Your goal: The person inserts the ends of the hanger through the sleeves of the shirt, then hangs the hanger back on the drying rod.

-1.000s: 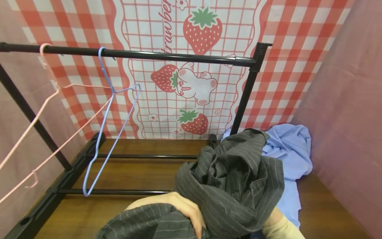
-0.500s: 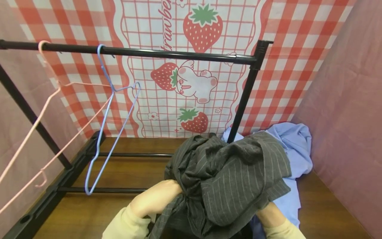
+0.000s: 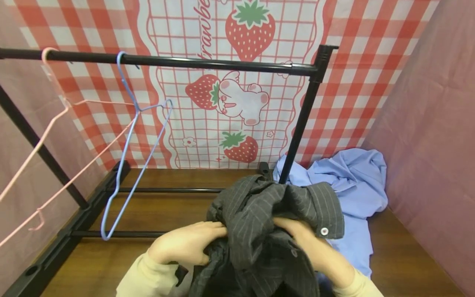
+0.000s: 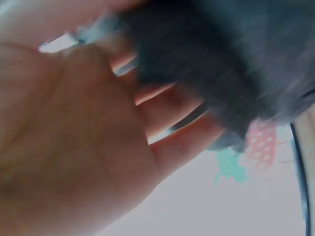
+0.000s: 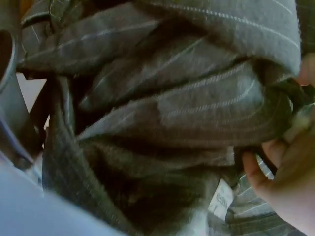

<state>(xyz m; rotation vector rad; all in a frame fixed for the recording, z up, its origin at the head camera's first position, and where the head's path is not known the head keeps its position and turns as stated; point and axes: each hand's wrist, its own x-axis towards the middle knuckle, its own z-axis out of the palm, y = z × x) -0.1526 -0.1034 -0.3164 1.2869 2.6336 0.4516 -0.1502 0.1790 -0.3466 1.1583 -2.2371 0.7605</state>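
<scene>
Farthest left of the hands, and beyond them, a pink hanger (image 3: 86, 164) hangs from a black rail (image 3: 208, 64), with a blue hanger (image 3: 137, 109) beside it, nearer the hands. The rail passes in front of both hands, well above them. Below the hangers, a black base bar (image 3: 68, 231) lies to the left of the left hand (image 3: 187, 243). That hand pinches the left edge of a dark grey pinstriped garment (image 3: 256, 214) between thumb and fingers; the left wrist view is blurred, with dark cloth across the fingertips. The garment is bunched between the two hands, which stand apart, and part of it rises beyond them. A white label (image 5: 221, 199) shows among its folds in the right wrist view. The right hand (image 3: 302, 239) reaches in under a fold, its fingertips hidden in the head view, so whether it grips the cloth cannot be told. Just right of its fingers hangs a cuff (image 3: 326, 204) with a white button (image 3: 324, 231). Beyond the right hand, a crumpled light blue cloth (image 3: 358, 194) lies on a wooden surface (image 3: 404, 255).
</scene>
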